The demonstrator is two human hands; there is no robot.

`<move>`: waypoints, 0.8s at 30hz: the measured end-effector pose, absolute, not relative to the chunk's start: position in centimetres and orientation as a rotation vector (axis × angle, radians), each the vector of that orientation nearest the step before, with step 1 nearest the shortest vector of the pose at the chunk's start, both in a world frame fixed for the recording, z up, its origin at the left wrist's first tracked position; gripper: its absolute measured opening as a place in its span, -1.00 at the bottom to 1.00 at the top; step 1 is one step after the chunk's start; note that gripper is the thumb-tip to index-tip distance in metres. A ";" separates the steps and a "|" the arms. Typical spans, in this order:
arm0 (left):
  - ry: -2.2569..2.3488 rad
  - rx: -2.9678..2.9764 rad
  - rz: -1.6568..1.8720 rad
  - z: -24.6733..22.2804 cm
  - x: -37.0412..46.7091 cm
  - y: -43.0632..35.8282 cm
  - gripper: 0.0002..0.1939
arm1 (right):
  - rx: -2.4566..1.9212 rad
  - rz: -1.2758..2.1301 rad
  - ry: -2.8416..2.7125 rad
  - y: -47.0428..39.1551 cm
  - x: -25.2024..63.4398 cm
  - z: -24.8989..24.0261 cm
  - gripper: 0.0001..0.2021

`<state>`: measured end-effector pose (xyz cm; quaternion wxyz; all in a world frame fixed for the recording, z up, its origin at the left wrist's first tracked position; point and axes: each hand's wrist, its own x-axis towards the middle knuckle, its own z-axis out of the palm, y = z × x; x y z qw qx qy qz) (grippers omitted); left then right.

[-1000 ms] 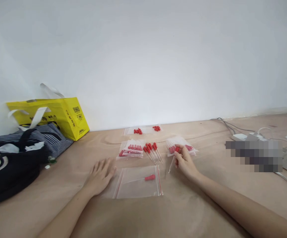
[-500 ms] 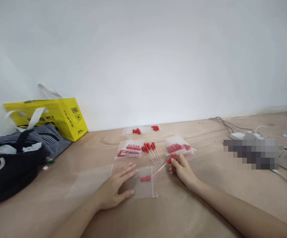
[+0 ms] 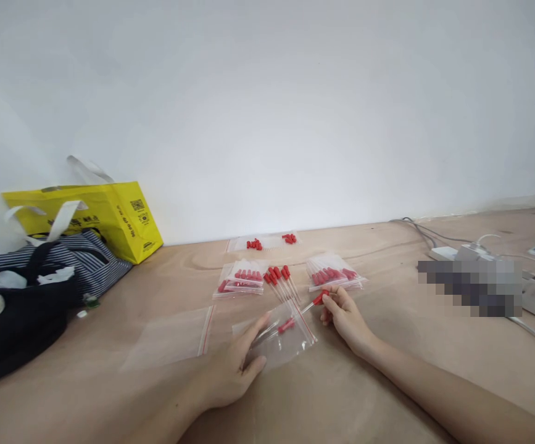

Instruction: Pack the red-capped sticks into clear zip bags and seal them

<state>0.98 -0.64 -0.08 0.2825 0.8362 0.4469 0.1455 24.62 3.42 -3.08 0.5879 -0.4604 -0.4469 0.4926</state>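
My right hand (image 3: 347,317) pinches the red bulb of a glass dropper (image 3: 321,297), whose thin tip points left at the mouth of a small clear zip bag (image 3: 288,348). Inside that bag lies another dropper with a red bulb (image 3: 286,325). My left hand (image 3: 237,367) grips the bag's left part between thumb and fingers, and the bag is tilted. Just behind it, several loose red-bulbed droppers (image 3: 282,280) lie fanned out. Filled bags of droppers lie to their left (image 3: 244,277) and right (image 3: 332,273).
An empty clear bag (image 3: 174,338) lies left of my left hand. Loose red bulbs (image 3: 254,245) lie on a bag near the wall. A yellow bag (image 3: 128,216) and a dark bag (image 3: 21,314) stand at the left; a white power strip with plugs (image 3: 443,253) sits at the right.
My left hand has moved right, closed on the small bag and tilted it up. The dropper in my right hand is now at the bag's mouth.
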 end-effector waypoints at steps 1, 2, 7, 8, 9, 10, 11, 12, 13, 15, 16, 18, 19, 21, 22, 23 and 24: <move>1.165 2.242 0.388 -0.2 0.7 -0.5 -0.39 | -1.070 1.157 -1.084 3.3 24.5 -3.1 -0.68; 1.138 2.251 0.388 -0.2 0.4 -0.4 -0.39 | -1.063 1.171 -1.136 3.1 24.4 -3.1 -0.67; 1.112 2.309 0.384 -0.4 -0.2 0.0 -0.38 | -1.028 1.236 -1.445 2.6 24.4 -3.1 -0.69; 1.116 2.319 0.386 -0.4 -0.1 0.0 -0.38 | -1.023 1.243 -1.505 2.6 24.5 -3.0 -0.70; 1.115 2.329 0.384 -0.3 -0.1 -0.1 -0.38 | -1.012 1.257 -1.563 2.6 24.5 -2.9 -0.71; 1.112 2.338 0.378 -0.3 0.0 -0.1 -0.38 | -0.994 1.281 -1.616 2.7 24.5 -2.8 -0.72; 1.109 2.346 0.372 -0.2 0.0 -0.1 -0.38 | -0.971 1.315 -1.659 2.7 24.5 -2.7 -0.73; 1.105 2.351 0.365 -0.1 0.0 -0.1 -0.38 | -0.949 1.353 -1.688 2.8 24.4 -2.6 -0.73; 1.099 2.357 0.357 0.0 0.0 -0.1 -0.38 | -0.927 1.391 -1.697 2.8 24.3 -2.5 -0.73; 1.080 2.375 0.339 0.2 0.0 0.0 -0.40 | -0.898 1.440 -1.679 3.0 23.9 -2.4 -0.73; 1.073 2.383 0.333 0.3 0.0 0.0 -0.40 | -0.896 1.439 -1.671 3.1 23.7 -2.5 -0.74; 1.060 2.393 0.325 0.4 0.1 0.0 -0.41 | -0.926 1.388 -1.686 3.2 23.5 -2.7 -0.79; 1.055 2.396 0.326 0.4 0.1 0.0 -0.41 | -0.957 1.360 -1.704 3.3 23.5 -2.8 -0.82; 1.049 2.404 0.339 0.3 0.2 0.0 -0.41 | -1.048 1.311 -1.721 3.8 23.9 -2.8 -0.87; 1.050 2.410 0.353 0.3 0.2 0.0 -0.42 | -1.097 1.275 -1.714 4.1 24.2 -2.6 -0.89; 1.056 2.415 0.370 0.2 0.2 0.0 -0.43 | -1.146 1.214 -1.708 4.6 24.4 -2.3 -0.91; 1.068 2.421 0.387 0.2 0.1 0.0 -0.43 | -1.205 1.118 -1.711 5.2 24.6 -2.0 -0.93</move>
